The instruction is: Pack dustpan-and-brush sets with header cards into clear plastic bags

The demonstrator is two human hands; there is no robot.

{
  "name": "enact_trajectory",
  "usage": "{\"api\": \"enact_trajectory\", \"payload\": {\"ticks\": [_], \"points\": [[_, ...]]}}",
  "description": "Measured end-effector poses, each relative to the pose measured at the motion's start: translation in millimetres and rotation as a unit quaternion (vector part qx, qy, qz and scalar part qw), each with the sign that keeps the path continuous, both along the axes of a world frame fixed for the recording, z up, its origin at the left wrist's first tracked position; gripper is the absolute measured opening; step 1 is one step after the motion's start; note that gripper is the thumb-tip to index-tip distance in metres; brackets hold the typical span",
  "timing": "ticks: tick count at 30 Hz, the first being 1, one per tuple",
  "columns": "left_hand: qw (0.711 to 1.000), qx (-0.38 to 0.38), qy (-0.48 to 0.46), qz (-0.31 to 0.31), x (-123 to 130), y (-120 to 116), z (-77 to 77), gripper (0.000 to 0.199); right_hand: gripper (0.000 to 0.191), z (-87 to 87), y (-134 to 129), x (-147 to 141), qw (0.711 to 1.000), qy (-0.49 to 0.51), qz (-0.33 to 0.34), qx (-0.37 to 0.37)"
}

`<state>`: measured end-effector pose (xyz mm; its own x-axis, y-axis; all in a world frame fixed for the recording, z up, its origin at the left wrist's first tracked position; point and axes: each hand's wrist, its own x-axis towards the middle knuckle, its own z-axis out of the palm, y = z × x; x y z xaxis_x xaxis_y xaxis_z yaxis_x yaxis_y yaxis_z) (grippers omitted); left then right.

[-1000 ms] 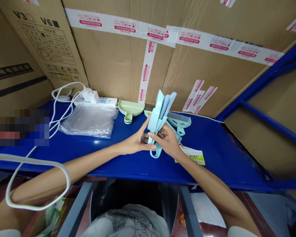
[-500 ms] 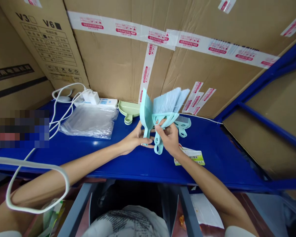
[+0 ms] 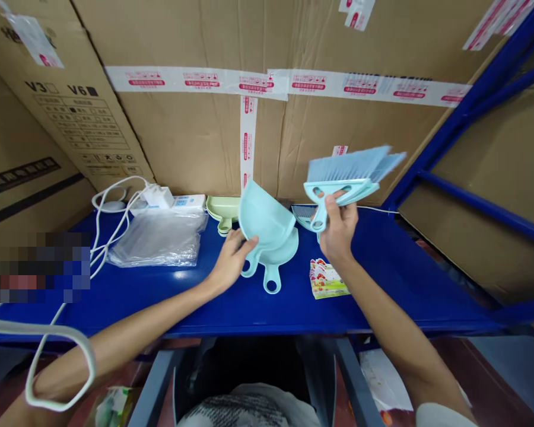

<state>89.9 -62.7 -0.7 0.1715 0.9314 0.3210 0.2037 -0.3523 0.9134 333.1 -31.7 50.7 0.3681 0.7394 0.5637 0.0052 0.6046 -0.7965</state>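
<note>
Pinching pale-blue dustpan (image 3: pixel 264 219) near its handle: left hand (image 3: pixel 231 259), pan tilted over blue tabletop (image 3: pixel 409 279), overlapping second blue dustpan (image 3: pixel 288 251) beneath. Right hand (image 3: pixel 339 231) closed round stacked blue brushes (image 3: pixel 347 167), raised, bristles up. Printed cards (image 3: pixel 327 283) lying beside right wrist. Behind left hand, green dustpans (image 3: pixel 223 209); farther left, clear plastic bags (image 3: pixel 160 240), white power strip (image 3: pixel 189 203). Cardboard boxes (image 3: pixel 191 136) behind everything.

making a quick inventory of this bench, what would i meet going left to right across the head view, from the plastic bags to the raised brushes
clear plastic bags → green dustpans → light-blue dustpan in the left hand → light-blue brushes in the right hand
</note>
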Motion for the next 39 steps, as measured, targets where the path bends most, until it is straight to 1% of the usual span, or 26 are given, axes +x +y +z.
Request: {"api": "enact_trajectory", "payload": {"ticks": [2, 3, 4, 7, 8, 9, 10, 11, 12, 13, 14, 15, 16, 17, 18, 20, 22, 24, 26, 28, 29, 30, 31, 33, 36, 39], "points": [[0.995, 0.023, 0.099, 0.011, 6, -7, -5.3, 0.038, 0.051, 2.8, 7, 13, 0.997, -0.004, -0.068, 0.023], [0.990, 0.042, 0.134, 0.024, 8, -10, -8.0, 0.041, 0.052, 2.6, 10, 18, 0.996, -0.012, -0.086, 0.026], [0.985, 0.064, 0.155, 0.037, 9, -13, -10.4, 0.048, 0.052, 1.5, 12, 21, 0.995, -0.021, -0.091, 0.025], [0.976, 0.125, 0.169, 0.064, 8, -17, -14.9, 0.083, 0.050, -4.6, 15, 21, 0.997, -0.043, -0.071, 0.002], [0.972, 0.147, 0.170, 0.066, 7, -17, -14.7, 0.088, 0.050, -6.6, 14, 19, 0.997, -0.050, -0.062, -0.005], [0.966, 0.176, 0.177, 0.070, 5, -17, -13.2, 0.088, 0.049, -8.3, 13, 17, 0.997, -0.057, -0.053, -0.007], [0.956, 0.211, 0.189, 0.077, 2, -16, -10.4, 0.082, 0.047, -9.4, 11, 14, 0.997, -0.063, -0.042, -0.005], [0.942, 0.253, 0.205, 0.081, -1, -15, -6.2, 0.070, 0.046, -10.1, 9, 12, 0.997, -0.069, -0.030, 0.000], [0.927, 0.294, 0.224, 0.066, -5, -14, -0.9, 0.055, 0.046, -10.5, 6, 10, 0.997, -0.075, -0.017, 0.004], [0.913, 0.326, 0.247, 0.022, -9, -13, 5.1, 0.041, 0.045, -10.7, 4, 9, 0.996, -0.084, -0.004, 0.007], [0.898, 0.344, 0.270, -0.045, -13, -12, 11.2, 0.032, 0.045, -11.0, 2, 8, 0.996, -0.093, 0.006, 0.008], [0.882, 0.348, 0.293, -0.122, -17, -11, 16.7, 0.029, 0.044, -11.3, 1, 8, 0.994, -0.104, 0.014, 0.007], [0.864, 0.344, 0.315, -0.192, -21, -11, 21.0, 0.034, 0.044, -12.0, 0, 7, 0.993, -0.113, 0.018, 0.005], [0.846, 0.338, 0.336, -0.241, -23, -11, 23.5, 0.042, 0.044, -12.9, 0, 7, 0.993, -0.121, 0.019, 0.003], [0.831, 0.336, 0.356, -0.264, -23, -11, 23.9, 0.049, 0.043, -14.0, 1, 7, 0.992, -0.125, 0.019, 0.001], [0.818, 0.357, 0.374, -0.253, -17, -15, 18.7, 0.053, 0.042, -16.8, 3, 7, 0.992, -0.127, 0.014, -0.008], [0.806, 0.392, 0.379, -0.230, -5, -21, 7.8, 0.049, 0.042, -19.5, 6, 7, 0.991, -0.130, 0.006, -0.019], [0.784, 0.437, 0.390, -0.204, 8, -28, -4.0, 0.038, 0.040, -21.6, 8, 7, 0.990, -0.142, 0.006, -0.027], [0.751, 0.484, 0.410, -0.181, 17, -32, -12.4, 0.022, 0.039, -22.8, 10, 8, 0.987, -0.154, 0.022, -0.034], [0.721, 0.521, 0.430, -0.156, 20, -35, -15.5, 0.010, 0.044, -23.0, 12, 9, 0.986, -0.154, 0.047, -0.046], [0.711, 0.532, 0.437, -0.143, 19, -35, -15.1, 0.009, 0.048, -22.8, 13, 9, 0.986, -0.149, 0.058, -0.054], [0.707, 0.538, 0.441, -0.131, 17, -35, -13.6, 0.010, 0.052, -22.4, 14, 10, 0.986, -0.143, 0.064, -0.060], [0.709, 0.539, 0.438, -0.122, 13, -35, -11.2, 0.012, 0.054, -22.0, 16, 12, 0.986, -0.140, 0.064, -0.064], [0.735, 0.531, 0.407, -0.108, 5, -34, -4.3, 0.017, 0.055, -21.0, 21, 19, 0.987, -0.143, 0.045, -0.065], [0.779, 0.536, 0.313, -0.084, -7, -30, 8.6, 0.024, 0.047, -19.9, 30, 34, 0.984, -0.163, -0.012, -0.076], [0.793, 0.567, 0.221, -0.035, -20, -21, 20.8, 0.032, 0.039, -20.8, 36, 47, 0.972, -0.200, -0.058, -0.107]]}}
